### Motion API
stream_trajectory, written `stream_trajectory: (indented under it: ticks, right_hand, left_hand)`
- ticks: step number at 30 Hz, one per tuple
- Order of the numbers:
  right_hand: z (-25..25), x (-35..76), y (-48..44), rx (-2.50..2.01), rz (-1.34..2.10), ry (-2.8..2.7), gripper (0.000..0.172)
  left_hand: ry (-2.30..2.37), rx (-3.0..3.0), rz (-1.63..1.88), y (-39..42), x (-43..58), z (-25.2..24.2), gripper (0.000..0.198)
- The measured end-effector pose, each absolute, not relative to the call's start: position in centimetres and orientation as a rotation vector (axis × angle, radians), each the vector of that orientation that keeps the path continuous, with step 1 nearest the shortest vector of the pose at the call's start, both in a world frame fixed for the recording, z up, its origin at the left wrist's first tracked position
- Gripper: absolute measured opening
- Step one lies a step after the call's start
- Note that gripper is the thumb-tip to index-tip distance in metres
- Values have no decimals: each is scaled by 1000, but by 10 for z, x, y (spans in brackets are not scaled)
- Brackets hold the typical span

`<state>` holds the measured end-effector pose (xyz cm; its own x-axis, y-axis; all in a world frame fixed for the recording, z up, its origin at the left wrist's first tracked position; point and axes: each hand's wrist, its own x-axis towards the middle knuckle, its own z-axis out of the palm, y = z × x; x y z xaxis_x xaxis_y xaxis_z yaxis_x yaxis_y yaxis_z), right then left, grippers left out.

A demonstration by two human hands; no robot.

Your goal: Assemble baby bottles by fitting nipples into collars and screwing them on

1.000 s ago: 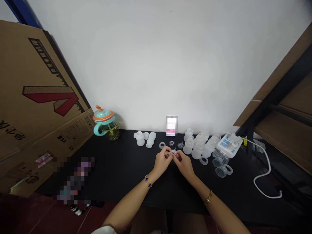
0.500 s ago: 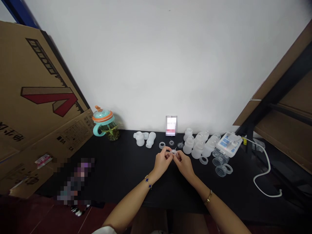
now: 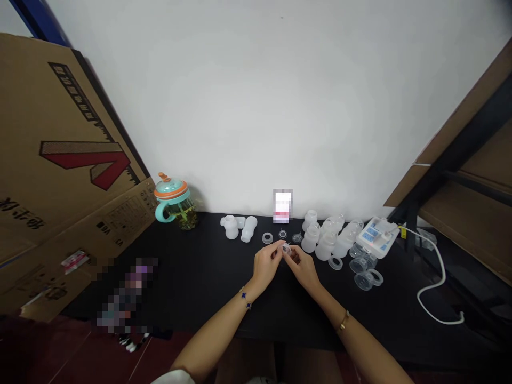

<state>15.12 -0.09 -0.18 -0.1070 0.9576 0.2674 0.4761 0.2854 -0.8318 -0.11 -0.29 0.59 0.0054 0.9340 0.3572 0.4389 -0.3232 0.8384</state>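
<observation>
left hand (image 3: 267,265) and right hand (image 3: 304,269): both grips are clamped on a small, round, translucent plastic part (image 3: 287,248), toward the middle rear edge of the black worktop (image 3: 192,288). work appears unfinished: the part is in hand; a whitish plastic ring (image 3: 267,238) and two clear, stemmed discs (image 3: 297,238) lie loose nearby. a short tip projects; fingers hide finer detail.

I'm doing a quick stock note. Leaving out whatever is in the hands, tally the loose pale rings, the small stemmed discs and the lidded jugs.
Loose pale rings: 3
Small stemmed discs: 2
Lidded jugs: 1
Total: 6
</observation>
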Motion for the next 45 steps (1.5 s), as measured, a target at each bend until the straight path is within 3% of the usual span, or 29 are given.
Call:
stream_trajectory:
  ticks: [11,18,45]
  right_hand:
    - [-1,153,0,-1189,892,-1619,40]
    - [4,153,-2,-1227,887,-1603,41]
    - [-9,154,2,-1276,789,-1656,35]
  left_hand:
    - [1277,1653,1311,-2,-1,9,29]
    - [1218,1592,1335,-2,-1,7,32]
    - [1174,1579,1327,-1,0,7,18]
